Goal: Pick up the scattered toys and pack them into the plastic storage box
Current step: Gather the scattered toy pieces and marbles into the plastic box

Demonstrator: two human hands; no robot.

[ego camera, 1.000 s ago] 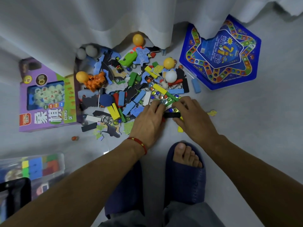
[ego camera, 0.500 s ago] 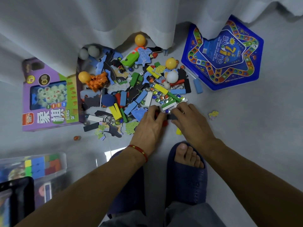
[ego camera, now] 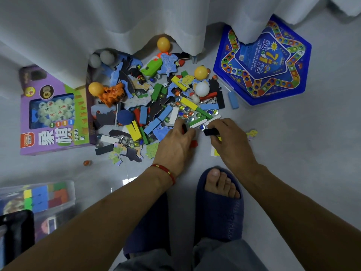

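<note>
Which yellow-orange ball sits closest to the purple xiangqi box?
The orange ball touching the orange toy figure; the other two lie farther right, near the curtain.

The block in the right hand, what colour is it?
Black. The block shows best in the head view, pinched by the right hand.

I see the hands now apart: my right hand (ego camera: 230,139) pinches the black block (ego camera: 211,132) alone and draws it back from the pile, while my left hand (ego camera: 175,141) curls over red pieces (ego camera: 193,143), no longer touching the block.
</note>
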